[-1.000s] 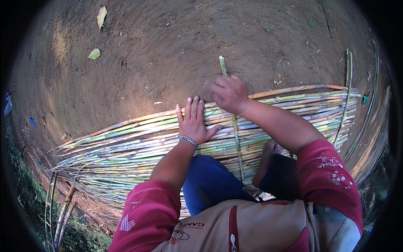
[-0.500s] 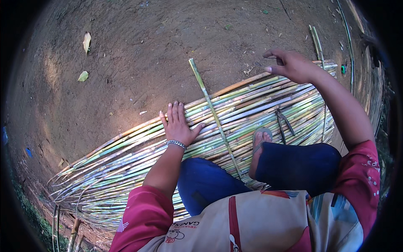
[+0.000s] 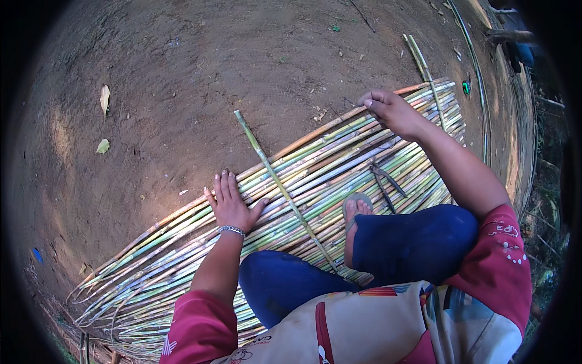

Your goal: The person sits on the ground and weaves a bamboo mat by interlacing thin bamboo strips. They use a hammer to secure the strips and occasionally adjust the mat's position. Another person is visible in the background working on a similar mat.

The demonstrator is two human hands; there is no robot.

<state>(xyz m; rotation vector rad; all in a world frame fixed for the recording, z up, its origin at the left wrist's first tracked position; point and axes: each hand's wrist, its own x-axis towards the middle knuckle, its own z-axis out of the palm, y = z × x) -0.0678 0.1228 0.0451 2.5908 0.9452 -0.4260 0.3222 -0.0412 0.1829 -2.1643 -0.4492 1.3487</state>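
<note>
Long thin bamboo-like canes lie side by side in a wide panel on the ground beneath me. Palm down, my left hand rests on the canes near their far edge, fingers stretched out. A green cross stick lies over the canes to its right. At the outermost brown cane, my right hand has its fingers closed together; a thin dark strand shows by the fingertips, but what they grip is hidden. Pincers with spread handles lie on the canes between my right hand and my sandalled foot.
A pair of sticks crosses the panel's right end. Beyond it lie a small green-and-black object and a long thin pole. Two leaves lie on the bare soil at the left. My bent knees are over the near canes.
My right hand has come down to the outer cane and its fingers have closed. My left hand stays flat on the canes. The whole view has shifted slightly.
</note>
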